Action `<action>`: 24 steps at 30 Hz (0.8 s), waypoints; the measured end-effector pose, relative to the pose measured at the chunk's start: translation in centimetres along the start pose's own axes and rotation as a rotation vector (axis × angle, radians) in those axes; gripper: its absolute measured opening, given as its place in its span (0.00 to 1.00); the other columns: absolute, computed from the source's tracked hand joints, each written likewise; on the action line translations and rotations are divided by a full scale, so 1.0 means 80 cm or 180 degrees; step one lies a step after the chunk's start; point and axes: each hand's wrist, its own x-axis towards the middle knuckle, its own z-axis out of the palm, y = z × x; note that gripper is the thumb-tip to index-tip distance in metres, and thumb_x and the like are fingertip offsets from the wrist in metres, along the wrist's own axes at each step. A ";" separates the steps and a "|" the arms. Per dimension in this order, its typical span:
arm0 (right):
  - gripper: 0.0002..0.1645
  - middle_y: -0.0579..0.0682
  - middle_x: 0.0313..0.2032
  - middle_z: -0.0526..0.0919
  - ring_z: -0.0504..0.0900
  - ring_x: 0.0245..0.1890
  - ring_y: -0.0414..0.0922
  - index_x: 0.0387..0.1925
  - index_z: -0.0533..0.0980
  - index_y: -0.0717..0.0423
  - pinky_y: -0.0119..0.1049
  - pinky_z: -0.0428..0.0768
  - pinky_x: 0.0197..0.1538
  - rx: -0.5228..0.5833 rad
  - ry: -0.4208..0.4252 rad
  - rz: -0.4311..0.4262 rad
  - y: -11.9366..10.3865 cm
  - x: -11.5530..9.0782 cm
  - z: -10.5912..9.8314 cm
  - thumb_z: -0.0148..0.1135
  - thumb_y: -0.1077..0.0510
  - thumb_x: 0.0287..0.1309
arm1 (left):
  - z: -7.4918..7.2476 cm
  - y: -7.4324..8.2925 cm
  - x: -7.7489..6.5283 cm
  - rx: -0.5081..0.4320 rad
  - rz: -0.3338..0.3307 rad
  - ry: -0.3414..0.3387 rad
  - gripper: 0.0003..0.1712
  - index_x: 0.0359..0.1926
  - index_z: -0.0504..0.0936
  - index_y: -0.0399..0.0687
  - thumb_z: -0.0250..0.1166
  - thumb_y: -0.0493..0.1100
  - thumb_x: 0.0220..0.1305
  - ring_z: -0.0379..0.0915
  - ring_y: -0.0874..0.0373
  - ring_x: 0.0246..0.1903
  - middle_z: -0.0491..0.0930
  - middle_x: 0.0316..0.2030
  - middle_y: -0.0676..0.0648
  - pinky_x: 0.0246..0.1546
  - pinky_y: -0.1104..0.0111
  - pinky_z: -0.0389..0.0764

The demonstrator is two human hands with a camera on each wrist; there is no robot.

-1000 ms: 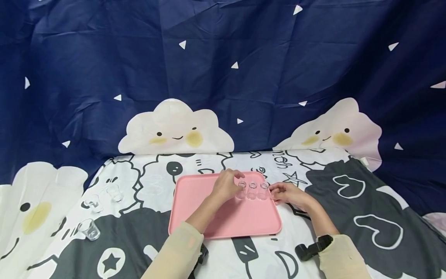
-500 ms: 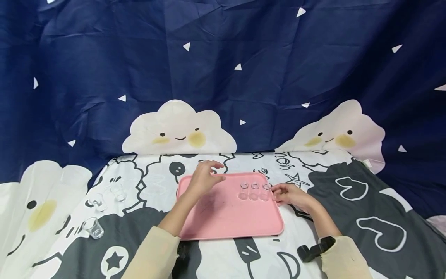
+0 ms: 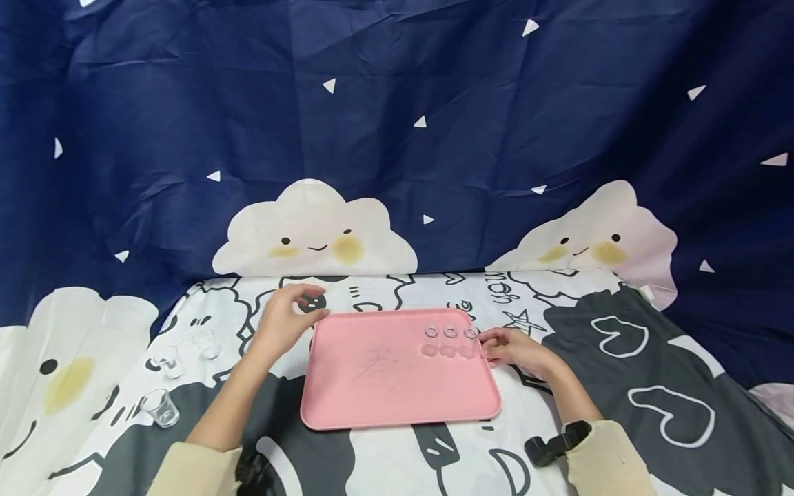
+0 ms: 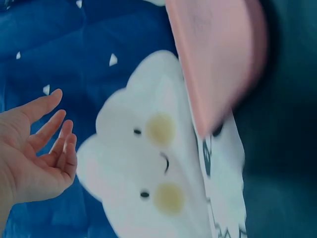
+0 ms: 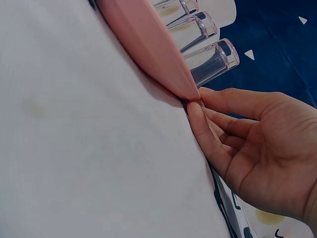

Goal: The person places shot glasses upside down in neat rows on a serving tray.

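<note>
Three small clear glasses (image 3: 448, 342) stand in a row at the right end of a pink tray (image 3: 397, 393). Their thick ends face up in the right wrist view, where the nearest glass (image 5: 210, 64) is close to the fingers. My right hand (image 3: 515, 348) pinches the tray's right rim between thumb and fingers. Near the tray's back left corner my left hand (image 3: 288, 320) is in the air, thumb and fingers apart, holding nothing. In the left wrist view the same hand (image 4: 37, 153) has loosely bent fingers, apart from the tray.
Further clear glasses are on the cloth at the left: one in front (image 3: 161, 408), another behind it (image 3: 167, 362), and a third farther back (image 3: 206, 343). A patterned black-and-white cloth (image 3: 384, 461) lies under everything. Behind hangs a dark blue curtain (image 3: 372, 103) with clouds.
My left hand has moved away from the leftmost glass on the tray, leftward past the tray's back left corner. The right hand has stayed at the tray's rim.
</note>
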 end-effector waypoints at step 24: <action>0.25 0.55 0.35 0.73 0.75 0.35 0.43 0.54 0.63 0.76 0.39 0.78 0.40 -0.0001 0.0024 0.0012 0.003 0.003 0.002 0.56 0.67 0.57 | -0.172 -0.126 -0.149 0.0235 -0.0899 0.0067 0.23 0.51 0.77 0.41 0.68 0.46 0.55 0.67 0.74 0.32 0.72 0.35 0.67 0.26 0.76 0.69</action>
